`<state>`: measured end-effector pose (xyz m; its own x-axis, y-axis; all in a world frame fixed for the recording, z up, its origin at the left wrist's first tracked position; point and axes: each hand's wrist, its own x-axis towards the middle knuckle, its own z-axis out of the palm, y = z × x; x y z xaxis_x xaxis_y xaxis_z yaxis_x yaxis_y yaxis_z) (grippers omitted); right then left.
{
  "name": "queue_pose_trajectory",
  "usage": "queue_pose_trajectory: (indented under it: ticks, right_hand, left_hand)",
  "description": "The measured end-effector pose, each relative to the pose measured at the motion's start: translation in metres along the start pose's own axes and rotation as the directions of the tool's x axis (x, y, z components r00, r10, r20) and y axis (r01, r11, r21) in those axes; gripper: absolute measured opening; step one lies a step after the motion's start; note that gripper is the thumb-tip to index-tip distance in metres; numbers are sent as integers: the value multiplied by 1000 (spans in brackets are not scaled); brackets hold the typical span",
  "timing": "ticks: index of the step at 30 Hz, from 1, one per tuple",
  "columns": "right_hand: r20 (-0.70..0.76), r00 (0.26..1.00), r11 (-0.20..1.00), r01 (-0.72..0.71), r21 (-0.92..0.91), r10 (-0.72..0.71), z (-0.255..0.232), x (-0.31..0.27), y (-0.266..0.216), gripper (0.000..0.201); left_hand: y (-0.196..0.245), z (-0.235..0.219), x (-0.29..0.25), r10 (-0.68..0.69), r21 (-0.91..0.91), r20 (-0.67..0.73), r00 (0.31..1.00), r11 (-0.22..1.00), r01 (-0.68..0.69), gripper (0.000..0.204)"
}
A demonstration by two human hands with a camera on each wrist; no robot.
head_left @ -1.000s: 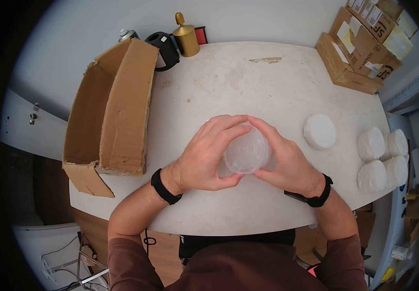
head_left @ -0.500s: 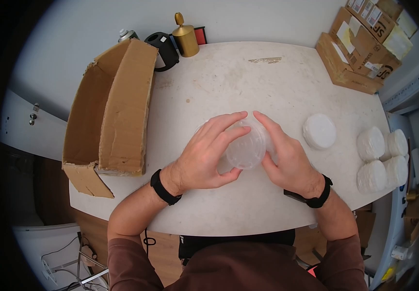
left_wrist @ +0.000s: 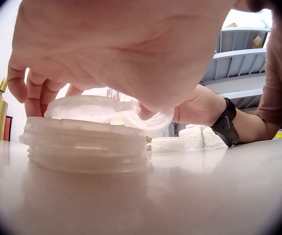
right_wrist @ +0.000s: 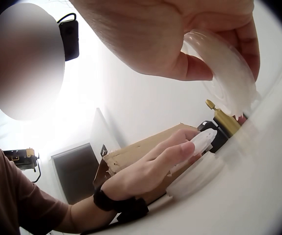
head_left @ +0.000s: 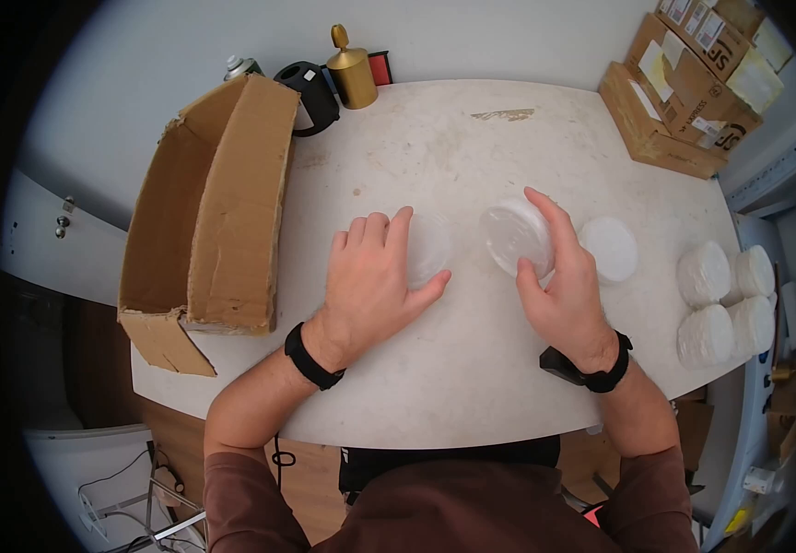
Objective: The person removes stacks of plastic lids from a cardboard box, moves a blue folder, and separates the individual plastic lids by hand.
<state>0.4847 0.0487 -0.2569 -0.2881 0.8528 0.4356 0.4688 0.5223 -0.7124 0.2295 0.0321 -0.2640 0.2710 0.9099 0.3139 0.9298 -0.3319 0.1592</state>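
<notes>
In the head view the left hand (head_left: 366,276) pinches a clear round plastic piece (head_left: 429,251) between thumb and fingers. That piece (left_wrist: 79,107) is just above a translucent ribbed round piece (left_wrist: 84,147) on the table in the left wrist view; whether they touch I cannot tell. The right hand (head_left: 566,286) grips another clear round piece (head_left: 514,236) by its edge, tilted, its fingers partly hidden behind it. The right wrist view shows this piece (right_wrist: 224,73) between thumb and fingers, apart from the left hand's piece (right_wrist: 204,142).
A white round bundle (head_left: 609,250) lies just beyond the right hand, with several more bundles (head_left: 704,274) at the table's right edge. An open cardboard box (head_left: 241,212) stands at left. A black kettle (head_left: 310,97), a gold container (head_left: 354,78) and stacked cartons (head_left: 679,101) stand at the back.
The hands have moved apart from around the clear round plastic. The right hand has carried one piece to the right and tilted it; the left hand has shifted slightly left with another.
</notes>
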Motion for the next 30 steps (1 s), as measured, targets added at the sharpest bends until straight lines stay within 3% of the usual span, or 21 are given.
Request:
queue_pose_trajectory:
  ticks: [3,10,17,19,21,22,24,30]
  right_hand:
    - [11,1000,1000,-19,6,19,-1,0,0,73]
    - [10,1000,1000,-13,5,13,0,0,0,73]
    - [19,999,999,-39,22,39,0,0,-2,72]
    - [-15,1000,1000,25,1,-25,1,0,0,72]
    - [-12,1000,1000,14,18,-14,1,-1,0,72]
    - [-6,1000,1000,6,29,-6,1,-1,-1,72]
    - [-1,1000,999,-18,39,18,0,-1,-3,71]
    - [0,1000,999,-28,23,28,-1,0,-3,71]
  left_hand:
    - [0,2,0,-25,53,87,996,998,20,78]
    - [-2,6,-2,-25,-48,91,996,998,29,78]
    - [2,-6,0,81,-53,-87,993,995,-86,80]
    - [4,-17,3,104,-49,-107,989,993,-110,81]
    - [7,-32,0,47,-101,124,991,994,-35,82]
    - [5,-39,-3,49,-99,125,991,994,-36,82]
    - [0,-48,-5,14,-41,305,952,999,-2,81]
    - [-12,-36,-4,2,-68,359,933,997,24,79]
